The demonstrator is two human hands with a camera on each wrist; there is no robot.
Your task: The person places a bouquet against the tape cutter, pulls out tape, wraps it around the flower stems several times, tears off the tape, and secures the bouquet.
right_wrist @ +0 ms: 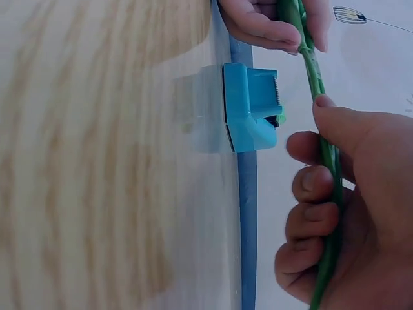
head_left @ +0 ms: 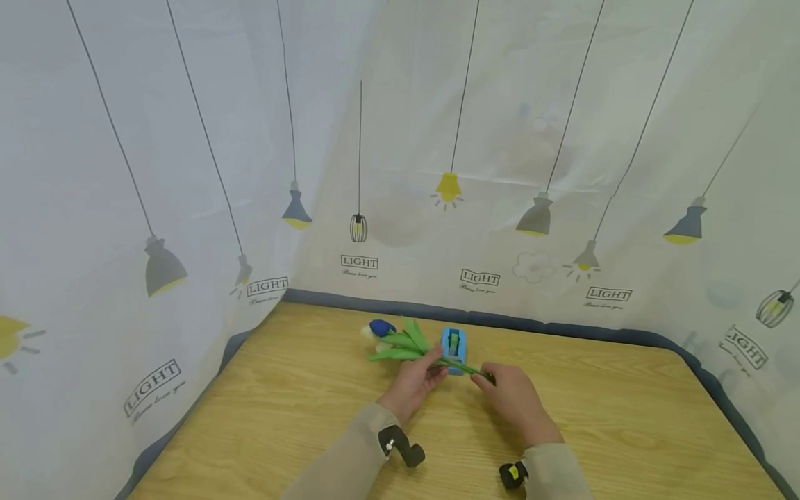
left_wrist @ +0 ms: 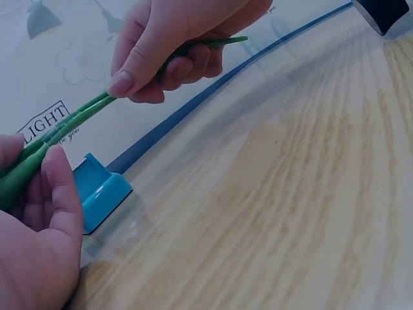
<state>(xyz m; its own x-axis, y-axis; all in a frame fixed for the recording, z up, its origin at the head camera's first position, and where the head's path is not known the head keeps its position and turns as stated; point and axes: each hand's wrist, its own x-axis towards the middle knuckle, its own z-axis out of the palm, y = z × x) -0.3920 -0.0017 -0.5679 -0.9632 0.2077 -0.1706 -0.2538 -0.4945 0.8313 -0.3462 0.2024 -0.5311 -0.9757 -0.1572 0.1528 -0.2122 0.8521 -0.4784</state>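
A small bunch of artificial tulips (head_left: 400, 342), with a blue bloom, pale blooms and green leaves, is held above the table between both hands. My left hand (head_left: 414, 380) pinches the stems just below the leaves. Farther down, my right hand (head_left: 514, 397) has its fingers curled round the green stems (right_wrist: 330, 213), whose ends stick out past it in the left wrist view. A strip of clear tape seems to lie on the stems between the hands. Just behind them a blue tape dispenser (head_left: 461, 335) stands on the table, apart from both hands in the wrist views.
The wooden table (head_left: 300, 389) is bordered at the back and sides by a pale curtain (head_left: 400, 153) printed with hanging lamps. A dark blue band (head_left: 512, 323) runs along the curtain's lower edge. Black camera mounts sit on both wrists.
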